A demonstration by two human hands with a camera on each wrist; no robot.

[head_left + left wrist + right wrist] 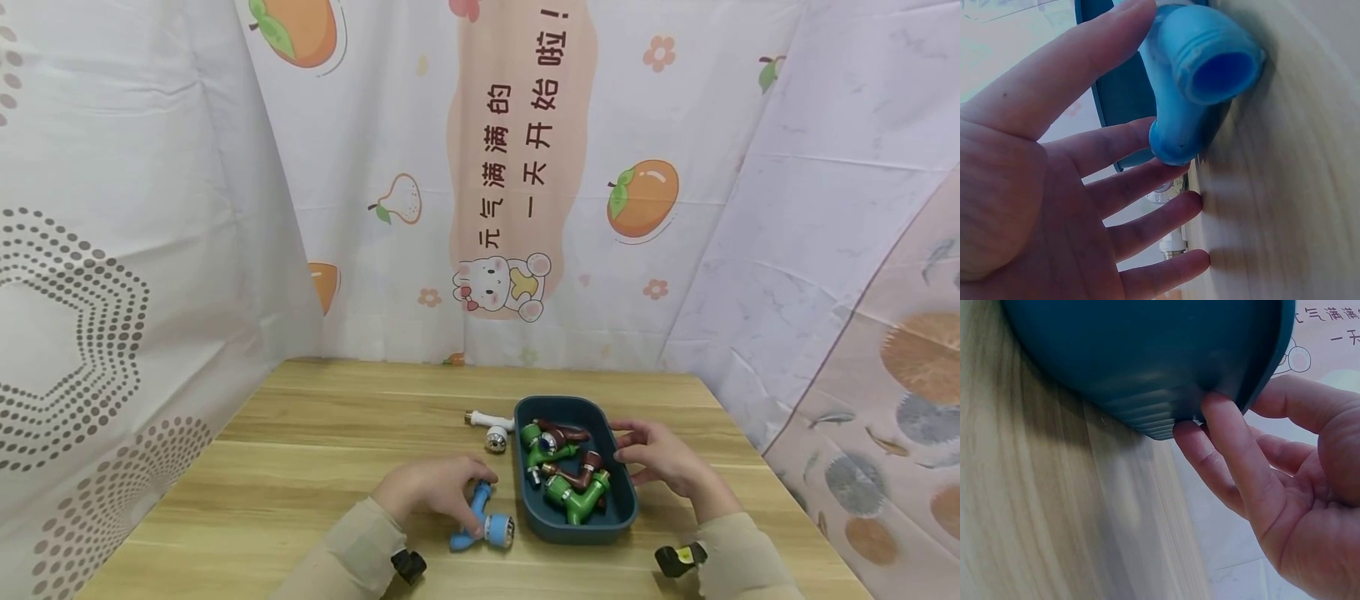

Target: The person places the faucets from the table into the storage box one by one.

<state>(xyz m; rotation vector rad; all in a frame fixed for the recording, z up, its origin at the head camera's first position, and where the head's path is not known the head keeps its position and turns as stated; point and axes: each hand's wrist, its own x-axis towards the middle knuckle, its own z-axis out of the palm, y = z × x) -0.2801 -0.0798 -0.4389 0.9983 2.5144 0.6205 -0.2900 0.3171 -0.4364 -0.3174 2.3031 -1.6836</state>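
Note:
My left hand (438, 490) is at a light blue tap (468, 533) on the table, left of a dark teal bin (577, 535). In the left wrist view, the thumb (1079, 65) lies on the tap's body, and the index fingertip touches the end of one arm of it. The other fingers are spread near the tabletop. My right hand (663, 457) is at the bin's right side, its fingertips (1219, 409) against the outer wall in the right wrist view. Inside the bin lie green taps (581, 504) and dark red taps (588, 471), partly overlapping.
A white tap (491, 423) with a brass threaded end lies against the bin's far left side. The wooden table (300, 450) is bounded by printed curtains (360, 275) at the back and both sides.

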